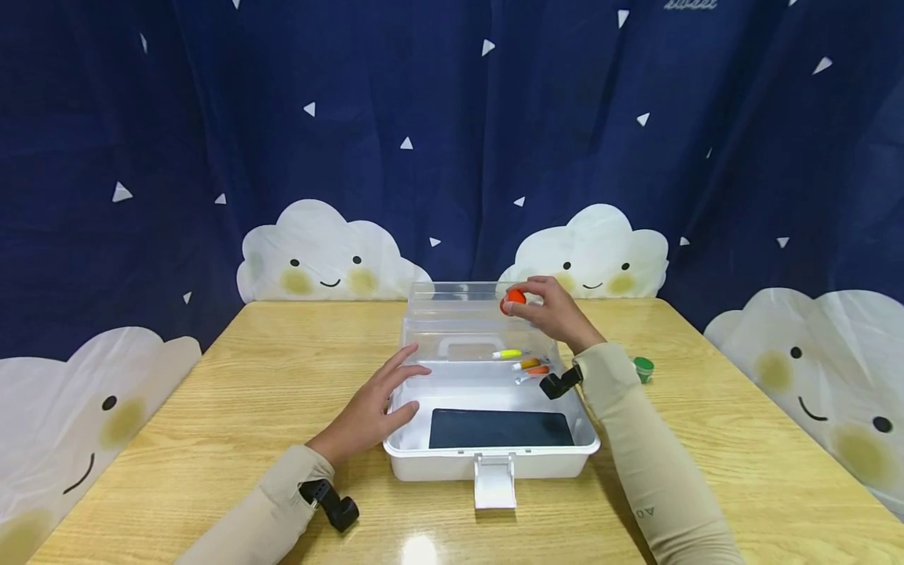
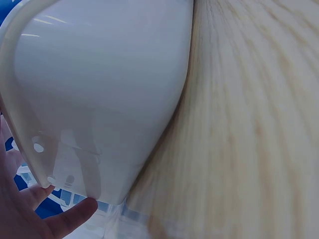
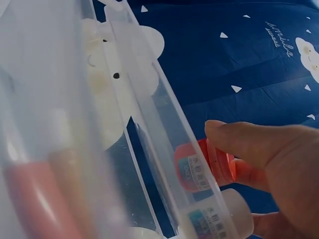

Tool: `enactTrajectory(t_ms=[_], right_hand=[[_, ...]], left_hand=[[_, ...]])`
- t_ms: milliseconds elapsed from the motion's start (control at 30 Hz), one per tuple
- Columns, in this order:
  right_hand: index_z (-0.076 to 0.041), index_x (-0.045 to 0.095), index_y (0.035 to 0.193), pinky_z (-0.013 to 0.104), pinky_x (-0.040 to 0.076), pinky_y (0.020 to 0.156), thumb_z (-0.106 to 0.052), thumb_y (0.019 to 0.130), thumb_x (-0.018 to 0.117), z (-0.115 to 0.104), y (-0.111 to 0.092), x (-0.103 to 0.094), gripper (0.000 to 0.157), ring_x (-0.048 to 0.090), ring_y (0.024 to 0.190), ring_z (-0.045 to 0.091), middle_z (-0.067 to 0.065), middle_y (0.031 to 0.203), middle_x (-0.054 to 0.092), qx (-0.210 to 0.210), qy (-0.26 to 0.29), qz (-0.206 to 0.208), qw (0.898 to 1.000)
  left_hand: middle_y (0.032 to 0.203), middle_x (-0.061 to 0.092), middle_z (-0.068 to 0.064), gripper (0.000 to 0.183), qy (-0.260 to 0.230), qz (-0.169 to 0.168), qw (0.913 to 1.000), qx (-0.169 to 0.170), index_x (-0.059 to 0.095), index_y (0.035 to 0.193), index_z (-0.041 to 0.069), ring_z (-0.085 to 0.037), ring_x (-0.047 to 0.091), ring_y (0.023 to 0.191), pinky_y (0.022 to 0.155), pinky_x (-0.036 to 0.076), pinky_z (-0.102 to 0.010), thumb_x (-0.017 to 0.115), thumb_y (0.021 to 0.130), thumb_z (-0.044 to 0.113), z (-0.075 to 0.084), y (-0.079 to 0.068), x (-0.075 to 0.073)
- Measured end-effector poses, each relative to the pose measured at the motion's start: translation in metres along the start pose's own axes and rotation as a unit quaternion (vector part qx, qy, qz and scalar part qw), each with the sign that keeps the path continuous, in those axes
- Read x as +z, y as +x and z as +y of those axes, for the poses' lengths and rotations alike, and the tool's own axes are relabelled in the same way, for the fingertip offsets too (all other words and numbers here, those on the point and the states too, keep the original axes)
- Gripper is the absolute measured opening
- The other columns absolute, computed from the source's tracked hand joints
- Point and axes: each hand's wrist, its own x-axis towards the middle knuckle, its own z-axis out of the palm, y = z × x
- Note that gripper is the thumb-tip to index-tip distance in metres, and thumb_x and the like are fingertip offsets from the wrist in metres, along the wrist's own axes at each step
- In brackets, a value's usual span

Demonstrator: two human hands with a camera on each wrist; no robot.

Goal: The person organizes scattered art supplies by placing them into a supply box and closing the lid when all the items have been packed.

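A white storage box point(image 1: 431, 469) with a clear, tiered upper part point(image 1: 424, 329) stands with its top raised. Between thumb and fingers, my right hand point(image 1: 554, 310) pinches a small red paint jar point(image 1: 514, 300) at the back tier. In the right wrist view, the labelled red jar point(image 3: 192, 167) partly shows through the clear tray wall point(image 3: 154, 109). Just below it is a white-capped jar point(image 3: 238, 213), close to my lower fingers. My left hand point(image 1: 374, 404) is at the box's left side, fingers spread and holding nothing; in the left wrist view its fingertips point(image 2: 87, 206) are at the box's edge.
Yellow point(image 1: 508, 355), brown-orange point(image 1: 526, 364) and orange point(image 1: 538, 370) paint tubes lie in a clear tray. A dark flat rectangle point(image 1: 501, 429) lies in the box bottom. The latch point(image 1: 494, 482) hangs down in front. A green jar point(image 1: 643, 369) stands on the wooden table point(image 1: 297, 377).
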Motion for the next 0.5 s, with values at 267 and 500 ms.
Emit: enactTrajectory(t_ms=[267,500], right_hand=[[-0.011,0.068,0.119,0.054,0.039,0.102,-0.032,0.087,0.072,0.0045,-0.0004,0.0057,0.038,0.035,0.126,0.032,0.015,0.138,0.041,0.0,-0.04,0.004,0.999],[-0.011,0.069,0.118,0.052,0.039,0.103,-0.032,0.086,0.073,0.0052,0.0013,0.0068,0.038,0.037,0.127,0.031,0.012,0.135,0.047,-0.005,-0.047,0.01,0.999]], left_hand=[[0.158,0.02,0.009,0.045,-0.005,0.003,1.0,0.0,0.054,0.133,0.024,-0.025,0.023,0.144,0.106,0.029,-0.061,0.065,0.09,0.014,-0.0001,-0.0006,0.001],[0.158,0.02,0.009,0.045,0.001,0.003,1.0,0.007,0.054,0.133,0.021,-0.023,0.023,0.144,0.106,0.031,-0.06,0.065,0.09,0.012,-0.0006,-0.0005,0.0007]])
